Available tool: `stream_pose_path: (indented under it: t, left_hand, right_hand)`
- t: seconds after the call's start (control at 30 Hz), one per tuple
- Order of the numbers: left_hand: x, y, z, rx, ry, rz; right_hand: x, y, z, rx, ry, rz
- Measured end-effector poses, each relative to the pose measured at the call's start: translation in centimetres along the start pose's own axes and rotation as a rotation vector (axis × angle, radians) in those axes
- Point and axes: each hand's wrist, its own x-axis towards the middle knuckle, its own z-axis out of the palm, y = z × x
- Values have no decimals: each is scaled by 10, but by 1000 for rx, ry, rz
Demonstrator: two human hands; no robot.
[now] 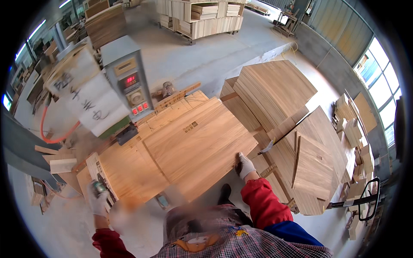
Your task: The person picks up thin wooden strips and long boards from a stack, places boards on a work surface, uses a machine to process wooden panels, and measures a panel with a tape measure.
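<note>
A flat wooden board [206,137] with a small dark printed mark lies on the wooden worktable [124,167] in front of me. At the board's near right corner, my right hand [246,167], in a white glove, is closed on the edge. Out at the left end of the table is my left hand [99,202], also gloved and somewhat blurred. Its fingers are closed about a small round green-and-silver object [99,186], whose kind I cannot make out. Beside that hand stands a pale strip-like block [100,172] with dark marks.
A grey control box [127,73] with red digits stands behind the table, beside a white-covered machine [81,94]. To the right rise stacks of boards [275,90], with a loose panel [314,167] on the nearer pile. A loaded shelf rack [200,21] stands far back.
</note>
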Motion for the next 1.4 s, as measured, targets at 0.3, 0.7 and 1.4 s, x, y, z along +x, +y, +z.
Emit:
stream_pose_path:
  t: [0.3,0.7,1.4]
  left_hand:
    - [-111,97,352,213,-689,233]
    - [-130,99,464,-84,-871,-147]
    - [-90,75,422,94,-648,-100]
  right_hand:
    - [-68,-48,-35,-405,-728,124]
    - [-60,-146,-22,-925,-1250,-460]
    - [-23,-125,81,-1060,-1270,-427]
